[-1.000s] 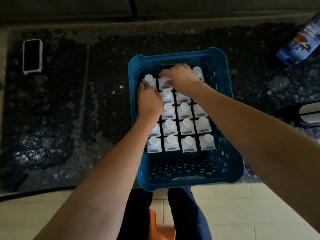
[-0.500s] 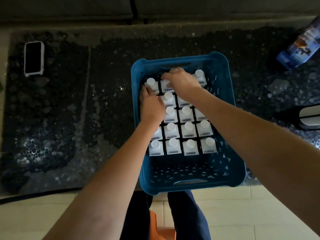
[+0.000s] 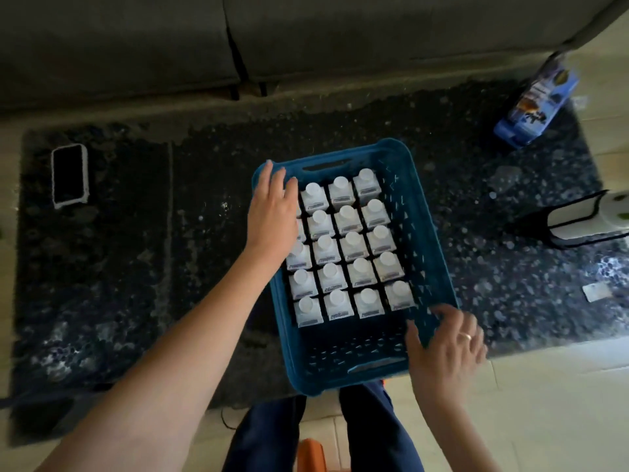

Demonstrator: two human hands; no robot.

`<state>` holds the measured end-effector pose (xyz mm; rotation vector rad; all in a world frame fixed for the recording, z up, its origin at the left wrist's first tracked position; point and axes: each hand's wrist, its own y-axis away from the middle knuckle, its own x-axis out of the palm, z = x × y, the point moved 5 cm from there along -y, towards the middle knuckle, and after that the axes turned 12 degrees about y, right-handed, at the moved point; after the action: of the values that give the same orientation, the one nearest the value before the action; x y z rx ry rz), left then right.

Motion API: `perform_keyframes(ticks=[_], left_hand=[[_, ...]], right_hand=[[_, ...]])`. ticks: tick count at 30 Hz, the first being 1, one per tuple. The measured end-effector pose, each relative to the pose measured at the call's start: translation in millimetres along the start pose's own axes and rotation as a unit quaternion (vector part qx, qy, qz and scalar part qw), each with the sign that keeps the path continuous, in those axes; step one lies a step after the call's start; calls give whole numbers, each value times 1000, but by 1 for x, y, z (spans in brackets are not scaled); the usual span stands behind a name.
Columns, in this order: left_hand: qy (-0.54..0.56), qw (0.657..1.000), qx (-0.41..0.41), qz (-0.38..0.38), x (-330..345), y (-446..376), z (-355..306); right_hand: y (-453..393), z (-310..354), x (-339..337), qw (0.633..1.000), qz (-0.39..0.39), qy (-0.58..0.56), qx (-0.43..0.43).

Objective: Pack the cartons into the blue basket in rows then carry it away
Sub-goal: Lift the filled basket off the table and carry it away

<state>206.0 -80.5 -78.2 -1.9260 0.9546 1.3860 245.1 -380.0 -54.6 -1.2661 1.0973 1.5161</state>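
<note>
Cartons (image 3: 352, 245), small white card packs with round white caps, stand upright in tidy rows inside the blue perforated plastic basket (image 3: 420, 240), filling the far part of it and leaving a bare strip of floor nearest the person; packed edge to edge like this they brace one another, so they should not topple when the load is lifted; the packing looks done, and the carrying step seems about to begin.

Left hand (image 3: 272, 212) lies flat with fingers straight and together over the far-left corner, its fingertips at the rim and its palm covering the leftmost cartons; it grips nothing, and probably steadies that side or is moving toward a hold; right hand (image 3: 446, 349) sits at the near-right corner, fingers spread and slightly bent over the rim, thumb inside against the wall; whether it has closed on the edge I cannot tell, as the hand is blurred; diagonal corners would balance the weight.

Basket rests on the dark speckled stone tabletop (image 3: 204, 267), its near end jutting past the table edge above the person's knees; beyond the left hand lies a dark phone in a white case (image 3: 69, 177); beyond the right hand lies a blue printed packet (image 3: 534, 107).
</note>
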Motion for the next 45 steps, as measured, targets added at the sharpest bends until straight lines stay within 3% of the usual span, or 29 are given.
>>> perform_keyframes(ticks=[2, 3, 6, 9, 12, 14, 16, 20, 25, 28, 32, 38, 43, 45], left_hand=[[-16, 1000, 0, 16, -6, -12, 11], [-14, 999, -3, 35, -6, -19, 15], [-38, 995, 28, 87, 2, -39, 17], [-38, 995, 27, 90, 9, -60, 6], [-13, 995, 17, 97, 18, -80, -9], [37, 994, -5, 104, 21, -91, -18], [68, 990, -43, 116, 21, -98, -25], [49, 983, -93, 152, 23, -106, -29], [48, 977, -132, 162, 29, -108, -25], [74, 963, -172, 196, 34, -116, -17], [43, 957, -163, 235, 38, -124, -14], [30, 958, -172, 226, 34, -115, -10], [66, 946, -248, 196, 30, -69, 13], [119, 934, -276, 196, 34, -44, 15]], right_hand=[[24, -17, 0, 987, 26, -91, 130], [39, -28, 13, 961, 66, -154, 220], [76, -31, 49, 829, 205, -315, 415], [80, -14, 73, 688, 234, -488, 483], [70, 4, 70, 629, 211, -551, 506], [66, 11, 69, 569, 198, -592, 535], [64, 12, 71, 538, 208, -598, 556], [59, 11, 72, 532, 256, -569, 572], [56, 10, 77, 501, 258, -571, 597], [57, 7, 81, 504, 249, -560, 608], [60, 6, 86, 545, 215, -540, 605], [52, -2, 84, 602, 178, -508, 590], [15, -57, 77, 728, 141, -437, 509], [4, -76, 73, 757, 127, -423, 482]])
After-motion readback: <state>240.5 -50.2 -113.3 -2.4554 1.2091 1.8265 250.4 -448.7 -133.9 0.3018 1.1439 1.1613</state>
